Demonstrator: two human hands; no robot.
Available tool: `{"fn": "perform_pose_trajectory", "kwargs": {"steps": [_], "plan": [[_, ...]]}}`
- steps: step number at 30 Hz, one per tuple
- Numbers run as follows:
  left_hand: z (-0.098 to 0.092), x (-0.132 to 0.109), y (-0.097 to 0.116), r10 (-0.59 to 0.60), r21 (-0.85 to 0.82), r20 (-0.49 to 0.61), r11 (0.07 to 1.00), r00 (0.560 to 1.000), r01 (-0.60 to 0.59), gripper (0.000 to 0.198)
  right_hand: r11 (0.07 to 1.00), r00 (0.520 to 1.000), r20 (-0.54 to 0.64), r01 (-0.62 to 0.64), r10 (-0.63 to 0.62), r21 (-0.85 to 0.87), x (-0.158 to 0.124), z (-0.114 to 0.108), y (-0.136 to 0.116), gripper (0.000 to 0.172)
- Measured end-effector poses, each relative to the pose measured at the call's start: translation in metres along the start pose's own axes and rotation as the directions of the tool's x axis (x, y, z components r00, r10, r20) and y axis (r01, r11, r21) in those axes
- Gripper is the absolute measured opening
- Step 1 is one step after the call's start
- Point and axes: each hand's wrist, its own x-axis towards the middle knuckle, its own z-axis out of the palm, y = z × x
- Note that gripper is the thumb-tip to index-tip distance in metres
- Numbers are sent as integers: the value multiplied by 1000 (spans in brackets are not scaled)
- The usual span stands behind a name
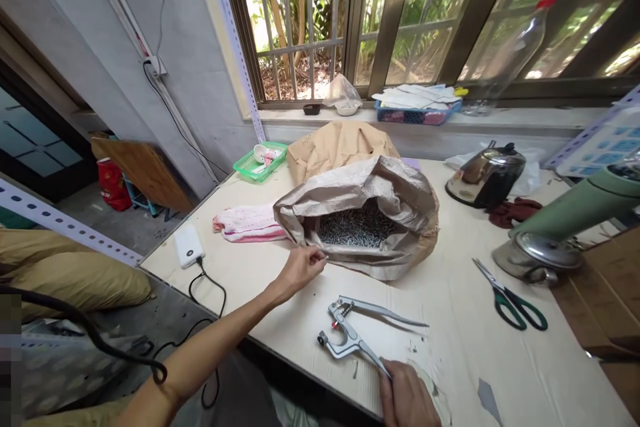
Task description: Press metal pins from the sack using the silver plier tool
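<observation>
Silver-grey metal in the pliers-like tool [357, 341], lying across the near middle of the table [460, 360], long handles spread apart. Wrapped round the nearer handle: the right hand [407, 397], fingers curled over. Hard to tell from here: tool head touching the tabletop or just above. Likely rigid and fairly weighty, with smooth handles, perhaps a little slick; best held low on the handles, well clear of the jaws and of the spring [345, 310].

Farther off and to the left, just by the near rim of the creased sack [395, 267]: the left hand [301, 268], thumb and fingertips pinched on a tiny shiny piece [326, 258]. Too small to make out in shape. Probably light, hard and slippery, easy to drop; best taken by the fingertips alone. Inside the sack's mouth, a heap of small metal pieces [355, 227], likely heavy in bulk and loose to the touch. Sack wall soft-looking, so best supported from below. To the right, well apart from both hands, scissors [515, 300] with dark green handles.
</observation>
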Motion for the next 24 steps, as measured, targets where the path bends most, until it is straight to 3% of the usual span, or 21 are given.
{"fn": "perform_pose_trajectory", "kwargs": {"steps": [3, 5, 9, 17, 24], "plan": [[-4, -45, -12, -219, -261, 210, 927, 953, 270, 15, 998, 997, 42, 61, -61, -3, 5, -3, 1, 18], [-4, -65, -19, -253, -369, 284, 862, 925, 349, 21, 997, 994, 75, 76, -77, 11, 8, -4, 0, 19], [1, -81, -26, -246, -445, 288, 821, 926, 356, 27, 998, 987, 148, 58, -60, 22, 12, -6, -2, 19], [8, -83, -31, -239, -491, 329, 783, 914, 381, 31, 999, 976, 215, 24, -17, -27, 21, -14, -13, 20], [-1, -84, -31, -206, -388, 329, 860, 922, 331, 24, 995, 988, 152, 34, -20, -90, 21, -13, -16, 26]]}}
